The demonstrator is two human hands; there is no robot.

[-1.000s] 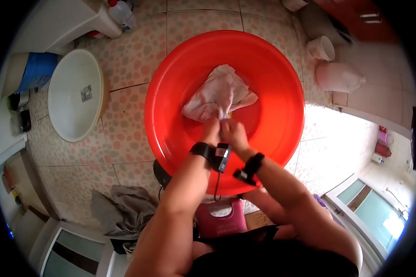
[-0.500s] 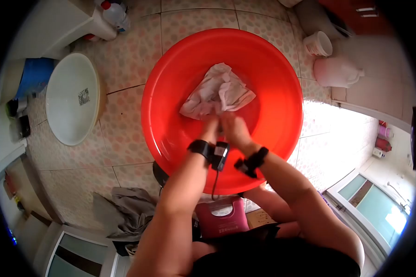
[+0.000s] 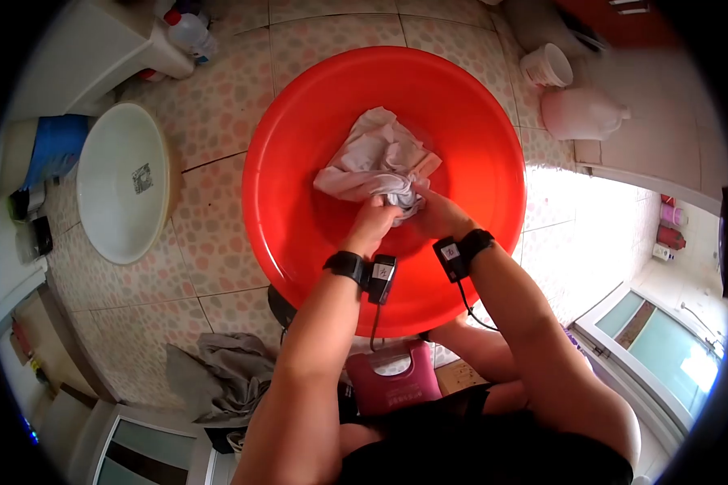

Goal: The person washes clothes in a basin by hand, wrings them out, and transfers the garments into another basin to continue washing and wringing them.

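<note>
A pale, crumpled cloth (image 3: 372,153) lies in a large red basin (image 3: 267,121). My left hand (image 3: 374,220) is closed on the cloth's near edge, with thumb and fingers pressed together. Just to its right, my right hand (image 3: 443,215) grips the same bunched edge; its fingertips are partly hidden by the folds. The cloth is twisted and gathered between the two hands, while its far part spreads over the basin's bottom. A flat tan patch (image 3: 426,166) shows at the cloth's right side; I cannot tell what it is.
A white basin (image 3: 109,182) stands on the tiled floor at left. Grey clothing (image 3: 230,372) lies at lower left, near a pink plastic seat (image 3: 392,384). At upper right are a white bucket (image 3: 548,66) and a pinkish jug (image 3: 582,113). A red-capped bottle (image 3: 190,34) is at upper left.
My hands, blurred and close together before, are now slightly apart on the cloth. The cloth's near edge has been bunched up between them, and the tan patch has come into view.
</note>
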